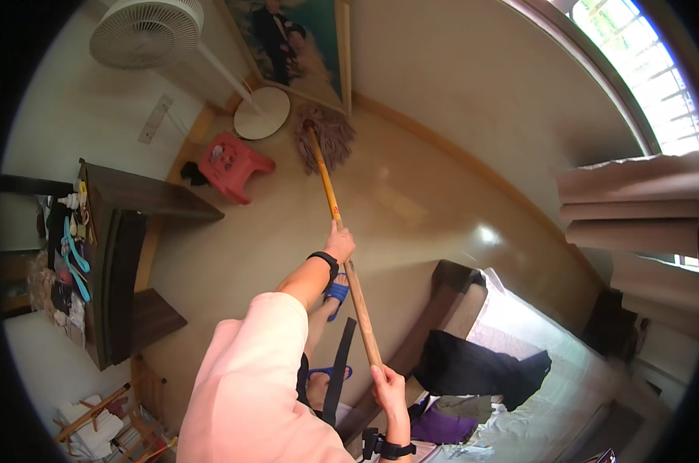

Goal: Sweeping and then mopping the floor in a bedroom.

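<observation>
A string mop with a wooden handle (361, 307) stretches away from me across the floor. My left hand (340, 243) grips the handle around its middle, where the yellow part meets the bare wood. Close to my body, my right hand (388, 385) holds the handle's upper end. The greyish-purple mop head (329, 139) lies spread on the floor, beside the round white base (262, 113) of a standing fan and just in front of a framed picture (303, 46). Both wrists wear black bands.
Left of the mop stand a red plastic stool (233, 165) and a dark wooden dresser (135, 194) with several small items on it. A bed (500, 324) at the right bears dark clothes (476, 367). Curtains (627, 202) hang by the window. My feet wear blue slippers (338, 292).
</observation>
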Demonstrator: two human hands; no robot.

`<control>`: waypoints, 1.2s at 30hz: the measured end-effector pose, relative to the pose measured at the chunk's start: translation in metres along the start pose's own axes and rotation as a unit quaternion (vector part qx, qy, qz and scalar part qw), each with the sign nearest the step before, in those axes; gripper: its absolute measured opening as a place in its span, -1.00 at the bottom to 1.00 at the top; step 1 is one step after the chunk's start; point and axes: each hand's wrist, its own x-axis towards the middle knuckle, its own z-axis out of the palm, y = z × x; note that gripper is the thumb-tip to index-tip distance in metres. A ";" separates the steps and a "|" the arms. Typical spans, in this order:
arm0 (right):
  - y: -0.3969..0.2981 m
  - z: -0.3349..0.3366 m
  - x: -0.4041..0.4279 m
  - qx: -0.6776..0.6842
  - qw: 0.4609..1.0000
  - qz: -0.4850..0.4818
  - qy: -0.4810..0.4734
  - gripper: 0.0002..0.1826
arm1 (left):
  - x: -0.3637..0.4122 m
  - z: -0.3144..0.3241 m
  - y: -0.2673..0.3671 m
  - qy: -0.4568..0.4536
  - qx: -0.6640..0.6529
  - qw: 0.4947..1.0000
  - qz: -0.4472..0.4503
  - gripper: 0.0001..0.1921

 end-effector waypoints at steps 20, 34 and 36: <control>0.073 -0.112 -0.358 -0.128 0.957 0.127 0.228 -0.75 | -0.237 -0.167 0.377 -0.103 -0.424 0.764 0.475 -0.91; -0.010 -0.089 -0.083 -0.084 0.991 0.103 0.021 -0.73 | -0.015 -0.048 0.066 -0.153 -0.181 0.947 0.218 -0.93; -0.037 -0.046 -0.038 -0.103 0.994 0.023 -0.021 -0.71 | -0.012 0.013 0.009 -0.086 -0.086 0.990 0.071 -0.94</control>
